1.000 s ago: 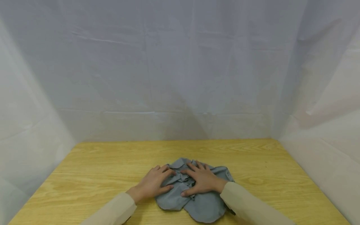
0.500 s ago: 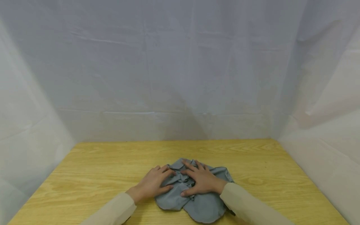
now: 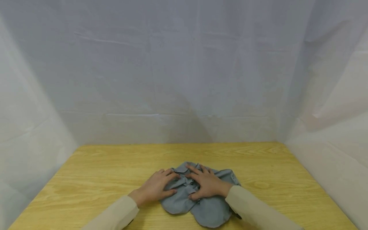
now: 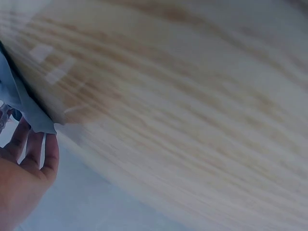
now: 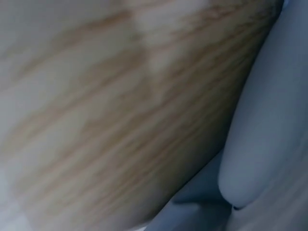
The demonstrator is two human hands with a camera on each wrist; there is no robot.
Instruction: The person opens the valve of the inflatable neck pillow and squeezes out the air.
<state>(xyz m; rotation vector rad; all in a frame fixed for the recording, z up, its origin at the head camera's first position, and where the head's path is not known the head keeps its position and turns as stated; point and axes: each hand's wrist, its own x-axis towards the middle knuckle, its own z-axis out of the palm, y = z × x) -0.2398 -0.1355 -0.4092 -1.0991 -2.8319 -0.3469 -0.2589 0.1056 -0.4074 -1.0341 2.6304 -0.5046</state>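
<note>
A crumpled grey-blue piece of fabric (image 3: 212, 212) lies on the table, bunched at its middle, with two rounded lobes toward the near side. My left hand (image 3: 155, 187) rests at its left side, fingers lightly bent over the folds and thumb apart. Spread across the top is my right hand (image 3: 211, 185), its thumb on the near folds. In the left wrist view, the left fingertips touch the edge of the fabric (image 4: 24, 103). Smooth, rounded fabric (image 5: 264, 110) fills the right side of the right wrist view, where the right hand is out of sight.
The wood-grain table (image 3: 100, 172) reaches back to a white sheet (image 3: 172, 80) hanging behind it. More white sheeting stands along the left side (image 3: 26, 127) and the right side (image 3: 339, 143). A small dark bit (image 3: 236, 215) shows beneath the right sleeve.
My right thumb has shifted slightly right, and the near lobes of the fabric have moved slightly right with it. The right index finger has also shifted left since the first frame. My left hand stays put.
</note>
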